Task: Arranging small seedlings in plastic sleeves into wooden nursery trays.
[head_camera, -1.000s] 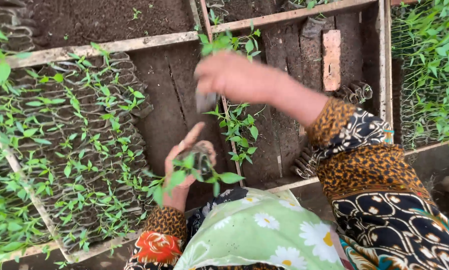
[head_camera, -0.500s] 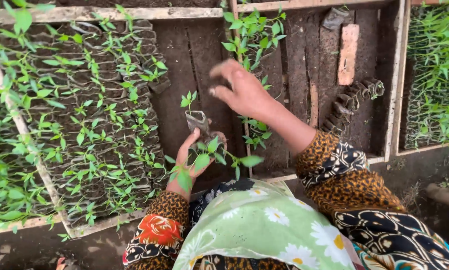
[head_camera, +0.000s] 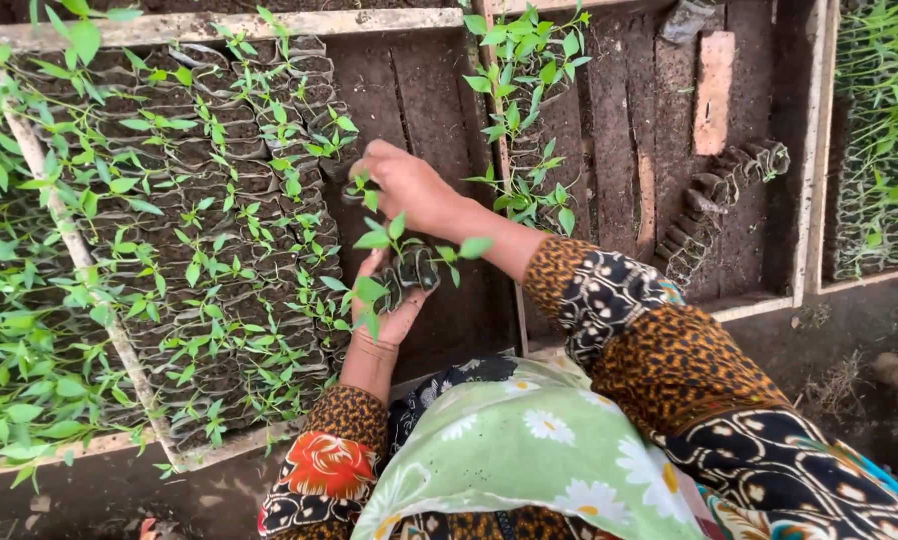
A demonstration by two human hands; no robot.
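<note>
Nearest the camera, a pale green cloth with white daisy print (head_camera: 529, 460) lies over the lap, flanked by patterned orange-and-black sleeves. Left hand (head_camera: 389, 305), palm up, grip curled closed round a clutch of small dark soil-filled nursery bags with green-leaved seedlings (head_camera: 409, 270), held just above the dark bare soil of the wooden-framed bed (head_camera: 439, 110). Right hand (head_camera: 404, 185) reaches forward over it, fingers pinched together on a single small seedling (head_camera: 361, 185) at the right edge of the packed rows; whether a bag is in that grip cannot be told, the hand hides it. To the left, a dense block of black seedling bags in rows, each with a young green plant (head_camera: 199, 250), fills the bed, crossed by a pale wooden stick (head_camera: 69, 240). Further out, a narrow column of taller seedlings (head_camera: 529, 110) stands along a wooden divider. Right of that, a short row of empty collapsed bags (head_camera: 719, 200) lies on soil near a reddish brick (head_camera: 714, 90). Far right, another frame full of green seedlings (head_camera: 879, 140).
</note>
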